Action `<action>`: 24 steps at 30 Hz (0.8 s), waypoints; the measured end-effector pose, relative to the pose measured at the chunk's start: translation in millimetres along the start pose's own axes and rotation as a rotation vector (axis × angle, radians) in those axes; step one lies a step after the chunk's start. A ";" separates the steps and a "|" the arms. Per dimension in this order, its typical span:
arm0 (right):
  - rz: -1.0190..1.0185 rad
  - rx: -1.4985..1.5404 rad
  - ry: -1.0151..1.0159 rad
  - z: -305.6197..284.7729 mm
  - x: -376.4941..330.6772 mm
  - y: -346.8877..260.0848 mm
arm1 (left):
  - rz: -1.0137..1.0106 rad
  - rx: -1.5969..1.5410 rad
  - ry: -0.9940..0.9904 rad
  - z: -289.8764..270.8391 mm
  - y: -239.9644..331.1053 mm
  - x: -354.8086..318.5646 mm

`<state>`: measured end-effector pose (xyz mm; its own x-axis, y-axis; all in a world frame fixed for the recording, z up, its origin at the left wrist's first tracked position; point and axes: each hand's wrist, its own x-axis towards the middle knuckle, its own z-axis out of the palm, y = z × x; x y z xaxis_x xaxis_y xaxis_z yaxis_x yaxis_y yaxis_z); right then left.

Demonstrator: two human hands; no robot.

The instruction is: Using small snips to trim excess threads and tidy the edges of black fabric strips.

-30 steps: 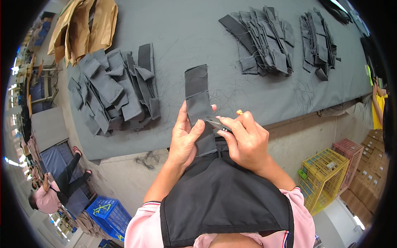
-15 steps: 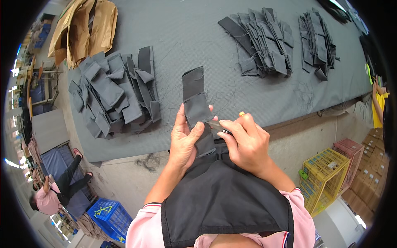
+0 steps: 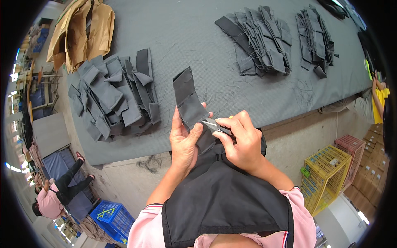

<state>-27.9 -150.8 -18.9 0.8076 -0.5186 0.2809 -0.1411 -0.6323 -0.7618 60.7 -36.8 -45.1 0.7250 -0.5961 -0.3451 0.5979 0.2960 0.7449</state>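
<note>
A dark grey fabric strip is pinched in my left hand, thumb on top and fingers behind it. Its upper end sticks up past my fingers over the table edge. In my right hand is a small pair of thread snips, black-handled with pale metal blades. The blade tips touch or nearly touch the strip's right edge beside my left thumb. Whether the blades are closed on a thread is too small to tell. The strip's lower end hangs towards my black apron.
On the grey-covered table lie a loose strip heap at left and two strip bundles at right. Loose threads are scattered about. A brown paper bag stands far left. Plastic crates and a seated person are beyond.
The strip's upper end has tilted to the left. My right hand has turned slightly, and more of the snips shows, with the blades against the strip's edge.
</note>
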 end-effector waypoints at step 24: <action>-0.072 0.001 0.027 1.6 -1.5 7.0 | -0.038 0.050 -0.022 2.6 4.7 -1.1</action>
<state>-29.3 -153.5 -25.6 0.7998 -0.4873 0.3506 -0.0825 -0.6677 -0.7398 61.8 -36.7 -39.7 0.6943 -0.6227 -0.3609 0.6064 0.2359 0.7594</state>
